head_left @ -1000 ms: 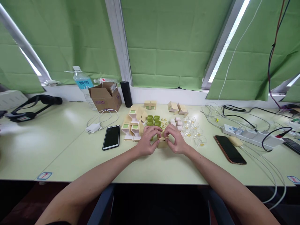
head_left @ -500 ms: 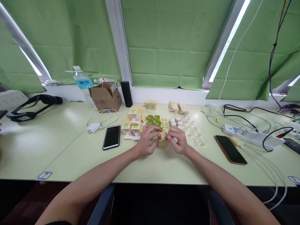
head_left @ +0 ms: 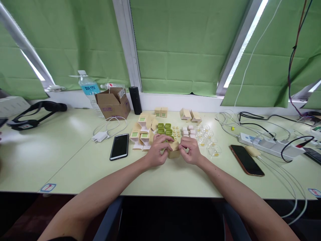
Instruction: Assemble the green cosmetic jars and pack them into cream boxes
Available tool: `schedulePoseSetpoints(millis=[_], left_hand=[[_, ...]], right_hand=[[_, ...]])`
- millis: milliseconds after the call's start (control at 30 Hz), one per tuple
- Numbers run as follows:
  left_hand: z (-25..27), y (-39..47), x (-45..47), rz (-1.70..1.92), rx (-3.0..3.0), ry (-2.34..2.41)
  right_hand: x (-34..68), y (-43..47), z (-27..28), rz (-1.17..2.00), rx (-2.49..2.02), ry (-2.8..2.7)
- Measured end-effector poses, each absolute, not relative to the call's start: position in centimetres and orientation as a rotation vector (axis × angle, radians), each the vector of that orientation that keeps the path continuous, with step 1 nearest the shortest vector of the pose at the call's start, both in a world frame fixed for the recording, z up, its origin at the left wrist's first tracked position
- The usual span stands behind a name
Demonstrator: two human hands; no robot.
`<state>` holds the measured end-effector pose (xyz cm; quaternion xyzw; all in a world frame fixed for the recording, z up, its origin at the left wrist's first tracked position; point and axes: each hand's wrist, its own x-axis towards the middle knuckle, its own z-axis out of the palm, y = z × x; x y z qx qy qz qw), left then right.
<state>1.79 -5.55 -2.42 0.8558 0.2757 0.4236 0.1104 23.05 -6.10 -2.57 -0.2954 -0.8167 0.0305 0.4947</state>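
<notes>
- Since 1 second ago, the person's right hand (head_left: pixel 191 151) has shifted slightly outward, and more of the top of the small tan cardboard box (head_left: pixel 174 154) shows.
- That box sits on the pale yellow-green table (head_left: pixel 160 180), between the 2 hands.
- Left hand (head_left: pixel 157 152): half curled, thumb and fingers holding the box at its left side and top.
- Right hand: thumb and index finger drawn nearly together at the box's right edge; I cannot tell whether they pinch it.
- Just beyond the left hand, to its left: tan cardboard boxes with green squares (head_left: pixel 143 129).
- Beyond the fingertips, between the hands: olive-green rectangular plastic trays (head_left: pixel 168 126) and tiny yellow pieces (head_left: pixel 177 128).
- Just beyond the right hand: whitish rounded cylinders (head_left: pixel 190 127); to its right, clear plastic cups with yellow spots (head_left: pixel 215 150).
- Left of the left hand: a black rectangular smartphone with a white-edged screen (head_left: pixel 119 147).
</notes>
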Motion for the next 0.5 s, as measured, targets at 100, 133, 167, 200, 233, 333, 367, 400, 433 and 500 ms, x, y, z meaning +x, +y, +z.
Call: schedulePoseSetpoints(millis=[100, 133, 167, 200, 233, 333, 367, 400, 433, 500], left_hand=[[-2.5, -5.4, 1.8, 1.285, 2.509, 0.802], [-2.6, -5.4, 1.8, 1.305, 2.502, 0.808], [-2.6, -5.3, 1.9, 1.329, 2.494, 0.821], [-2.7, -5.2, 1.9, 1.352, 2.484, 0.839], [-2.8, -5.1, 1.9, 1.374, 2.476, 0.857], [-2.9, -5.1, 1.9, 1.408, 2.442, 0.877], [-2.8, -5.1, 1.9, 1.416, 2.418, 0.859], [-2.8, -5.2, 1.9, 1.424, 2.39, 0.836], [-2.7, -5.2, 1.9, 1.439, 2.362, 0.816], [-2.5, -5.4, 1.8, 1.487, 2.333, 0.801]], right_hand=[[23.3, -6.2, -2.0, 0.133, -0.693, -2.032], [23.5, -6.3, -1.6, 0.161, -0.684, -2.071], [23.6, -6.4, -1.3, 0.183, -0.679, -2.12], [23.7, -6.4, -1.0, 0.193, -0.679, -2.177], [23.8, -6.5, -0.7, 0.187, -0.685, -2.234], [24.0, -6.3, -0.5, 0.108, -0.727, -2.342], [24.1, -6.1, -0.6, 0.065, -0.748, -2.338], [24.2, -5.8, -0.8, 0.013, -0.778, -2.31], [24.3, -5.6, -1.0, -0.042, -0.821, -2.263], [24.6, -5.0, -1.5, -0.134, -0.924, -2.133]])
